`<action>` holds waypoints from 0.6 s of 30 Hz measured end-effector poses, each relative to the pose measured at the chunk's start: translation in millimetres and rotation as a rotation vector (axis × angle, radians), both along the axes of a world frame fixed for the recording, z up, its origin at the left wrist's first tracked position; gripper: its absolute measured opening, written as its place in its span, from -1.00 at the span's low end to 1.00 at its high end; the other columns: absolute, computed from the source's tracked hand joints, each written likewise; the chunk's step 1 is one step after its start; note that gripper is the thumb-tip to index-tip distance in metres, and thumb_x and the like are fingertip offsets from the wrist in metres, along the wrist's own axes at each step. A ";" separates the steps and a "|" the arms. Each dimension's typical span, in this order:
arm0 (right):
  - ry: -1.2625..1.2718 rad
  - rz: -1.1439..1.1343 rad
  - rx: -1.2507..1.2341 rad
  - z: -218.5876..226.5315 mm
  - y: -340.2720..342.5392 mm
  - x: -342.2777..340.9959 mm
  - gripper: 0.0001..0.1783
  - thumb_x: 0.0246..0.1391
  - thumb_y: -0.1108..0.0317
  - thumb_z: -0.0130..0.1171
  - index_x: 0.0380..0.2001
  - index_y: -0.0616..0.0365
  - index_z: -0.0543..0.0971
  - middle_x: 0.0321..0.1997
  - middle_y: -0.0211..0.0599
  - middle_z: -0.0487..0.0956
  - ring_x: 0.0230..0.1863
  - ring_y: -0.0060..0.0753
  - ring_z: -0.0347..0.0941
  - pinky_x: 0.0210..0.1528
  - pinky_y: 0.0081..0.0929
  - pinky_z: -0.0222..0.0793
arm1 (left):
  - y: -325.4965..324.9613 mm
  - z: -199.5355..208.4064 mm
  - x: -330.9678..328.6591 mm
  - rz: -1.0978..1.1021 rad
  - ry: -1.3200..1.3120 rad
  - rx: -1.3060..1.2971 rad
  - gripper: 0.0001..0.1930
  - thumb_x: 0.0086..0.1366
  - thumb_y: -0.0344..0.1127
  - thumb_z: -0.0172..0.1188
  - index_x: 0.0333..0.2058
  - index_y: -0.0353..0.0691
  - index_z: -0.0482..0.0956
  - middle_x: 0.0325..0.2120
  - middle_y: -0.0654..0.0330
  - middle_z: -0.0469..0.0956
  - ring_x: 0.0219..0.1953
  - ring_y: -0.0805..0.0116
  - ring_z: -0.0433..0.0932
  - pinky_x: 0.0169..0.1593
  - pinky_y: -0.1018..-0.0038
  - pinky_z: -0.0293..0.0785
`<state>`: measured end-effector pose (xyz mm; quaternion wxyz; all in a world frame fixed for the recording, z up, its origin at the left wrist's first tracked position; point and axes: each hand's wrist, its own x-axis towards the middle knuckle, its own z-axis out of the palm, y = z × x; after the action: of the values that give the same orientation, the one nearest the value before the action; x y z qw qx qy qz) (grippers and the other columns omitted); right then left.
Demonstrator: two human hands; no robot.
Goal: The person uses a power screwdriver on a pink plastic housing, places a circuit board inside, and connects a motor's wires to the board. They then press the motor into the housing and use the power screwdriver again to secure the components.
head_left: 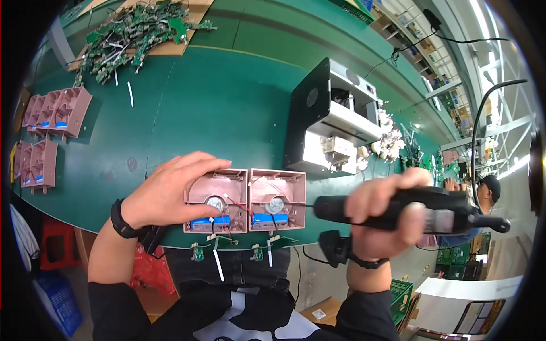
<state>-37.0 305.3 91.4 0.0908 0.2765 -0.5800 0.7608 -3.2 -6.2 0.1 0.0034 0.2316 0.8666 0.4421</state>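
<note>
**Driving the screw in the right-hand housing: keep it straight and keep the shells pinned**

The two pink housings sit side by side at the near edge of the green surface, right in front of you. The right housing is the one your bit is in: the thin shaft of the electric screwdriver comes in from the right and its tip sits by the round part in the middle of that shell. Each shell has a blue cylinder cell along its near wall and thin red and black wires crossing inside.

Your right hand has its fingers wrapped fully closed around the driver body, so that grip looks solid. Your left hand lies flat with fingers spread over the left housing, pressing down rather than gripping anything.

My take: the driver is coming in at a pretty low angle, so I'd tip it up until the bit is in line with the screw, or it'll likely cam out. Keep the left palm weight on, maybe bridge both shells so the right one can't spin. Watch those wires near the bit too.

Further out there's a pile of green circuit boards, more pink housings stacked at the left, and a boxy machine behind.
</note>
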 end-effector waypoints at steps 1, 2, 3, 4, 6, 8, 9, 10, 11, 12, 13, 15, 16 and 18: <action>-0.002 0.008 -0.048 8.8 7.7 1.9 -0.62 0.37 -0.01 0.03 -0.07 0.08 0.35 -0.49 -0.31 0.42 -0.64 -0.43 0.31 -0.52 -0.40 0.36 | 0.2 2.0 1.5 0.020 -0.030 0.047 -0.27 0.04 -0.24 0.56 0.22 -0.19 0.52 0.06 0.04 0.57 0.07 -0.02 0.59 0.16 0.20 0.51; 0.007 0.006 -0.047 17.6 13.6 -1.1 -0.62 0.37 -0.01 0.03 -0.07 0.08 0.35 -0.49 -0.31 0.42 -0.64 -0.43 0.31 -0.52 -0.40 0.36 | 0.4 3.4 2.9 0.040 -0.061 0.094 -0.26 0.03 -0.26 0.57 0.22 -0.22 0.53 0.05 0.02 0.58 0.07 -0.02 0.60 0.16 0.21 0.52; 0.091 -0.083 -0.042 26.7 17.9 -8.5 -0.64 0.39 0.01 0.01 -0.07 0.08 0.37 -0.49 -0.32 0.42 -0.62 -0.43 0.32 -0.50 -0.40 0.35 | 0.5 4.1 4.5 0.060 -0.094 0.142 -0.26 0.01 -0.28 0.58 0.21 -0.25 0.53 0.04 0.01 0.59 0.07 -0.01 0.61 0.17 0.22 0.53; 0.177 -0.181 -0.036 33.7 19.9 -14.5 -0.66 0.41 0.02 -0.01 -0.08 0.09 0.40 -0.49 -0.33 0.42 -0.61 -0.44 0.32 -0.49 -0.41 0.35 | 0.7 3.8 3.7 0.050 -0.086 0.144 -0.26 0.01 -0.28 0.58 0.21 -0.25 0.53 0.04 0.01 0.59 0.07 -0.01 0.61 0.17 0.22 0.53; 0.182 -0.251 -0.041 37.1 19.3 -29.9 -0.67 0.42 0.03 -0.02 -0.08 0.09 0.41 -0.49 -0.34 0.41 -0.61 -0.45 0.32 -0.48 -0.41 0.34 | 0.8 0.9 2.7 0.028 -0.068 0.097 -0.28 0.06 -0.23 0.54 0.21 -0.26 0.52 0.00 0.00 0.59 0.02 -0.02 0.62 0.14 0.20 0.55; 0.174 -0.372 -0.055 35.3 19.9 -44.1 -0.68 0.45 0.05 -0.05 -0.09 0.09 0.44 -0.49 -0.36 0.40 -0.60 -0.46 0.31 -0.47 -0.41 0.33 | 1.9 0.4 2.8 0.023 -0.055 0.074 -0.30 0.09 -0.21 0.52 0.21 -0.26 0.51 -0.02 -0.01 0.59 0.00 -0.03 0.62 0.12 0.19 0.55; 0.175 -0.367 -0.054 33.0 20.1 -48.4 -0.68 0.45 0.05 -0.05 -0.09 0.09 0.44 -0.49 -0.36 0.40 -0.60 -0.46 0.31 -0.47 -0.41 0.33 | 1.3 -0.2 3.5 0.024 -0.062 0.070 -0.30 0.08 -0.23 0.52 0.20 -0.27 0.52 -0.01 -0.01 0.59 0.01 -0.02 0.63 0.13 0.21 0.55; 0.120 -0.343 -0.028 29.7 20.6 -52.5 -0.68 0.45 0.05 -0.05 -0.08 0.09 0.44 -0.49 -0.36 0.40 -0.60 -0.46 0.31 -0.48 -0.41 0.33 | 0.3 -1.2 4.4 0.025 -0.070 0.066 -0.31 0.07 -0.25 0.51 0.19 -0.27 0.53 0.00 0.00 0.60 0.02 0.00 0.63 0.14 0.22 0.55; 0.062 -0.317 -0.002 27.4 19.6 -55.6 -0.68 0.45 0.05 -0.05 -0.08 0.09 0.45 -0.49 -0.36 0.40 -0.60 -0.46 0.31 -0.48 -0.40 0.33 | -0.7 -2.0 5.6 0.028 -0.081 0.063 -0.32 0.06 -0.27 0.51 0.18 -0.28 0.54 0.00 0.00 0.60 0.03 0.02 0.63 0.15 0.24 0.54; 0.002 -0.290 0.026 25.6 19.1 -57.5 -0.68 0.45 0.05 -0.05 -0.08 0.09 0.45 -0.49 -0.36 0.40 -0.60 -0.46 0.31 -0.48 -0.40 0.32 | -2.1 -3.6 3.2 0.037 -0.085 0.067 -0.32 0.06 -0.27 0.51 0.18 -0.28 0.54 0.00 0.00 0.60 0.03 0.02 0.63 0.15 0.24 0.54; -0.003 -0.280 0.030 27.4 19.8 -52.3 -0.68 0.45 0.05 -0.05 -0.08 0.09 0.45 -0.49 -0.36 0.40 -0.60 -0.46 0.31 -0.48 -0.40 0.32 | -3.0 -3.3 -4.2 0.014 -0.042 0.055 -0.33 0.06 -0.27 0.51 0.18 -0.29 0.55 0.00 0.00 0.60 0.03 0.02 0.63 0.14 0.24 0.55; -0.042 -0.106 -0.081 31.1 18.6 -25.5 -0.64 0.45 0.02 -0.05 -0.08 0.11 0.45 -0.50 -0.37 0.40 -0.60 -0.44 0.31 -0.48 -0.40 0.33 | -2.5 -9.1 -0.9 0.002 -0.001 0.032 -0.34 0.06 -0.28 0.50 0.16 -0.30 0.55 -0.01 0.00 0.60 0.02 0.02 0.63 0.14 0.25 0.55; -0.064 -0.082 -0.079 37.7 13.5 -12.8 -0.64 0.45 0.02 -0.05 -0.08 0.11 0.45 -0.50 -0.37 0.40 -0.60 -0.44 0.31 -0.48 -0.40 0.33 | -1.7 -6.6 2.5 0.027 -0.022 0.032 -0.34 0.06 -0.28 0.50 0.16 -0.30 0.55 -0.01 0.00 0.60 0.02 0.02 0.63 0.14 0.25 0.55; 0.032 0.025 -0.069 42.5 -4.5 10.8 -0.58 0.41 -0.05 -0.01 -0.05 0.12 0.40 -0.50 -0.35 0.40 -0.62 -0.42 0.31 -0.50 -0.38 0.35 | -1.0 -6.5 -0.6 0.021 -0.053 0.058 -0.35 0.06 -0.27 0.50 0.16 -0.30 0.55 -0.02 0.01 0.61 0.02 0.02 0.63 0.13 0.25 0.55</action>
<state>-26.1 300.8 133.9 0.1001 0.2923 -0.5485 0.7769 -3.8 -7.2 -6.5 0.0151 0.2105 0.8554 0.4731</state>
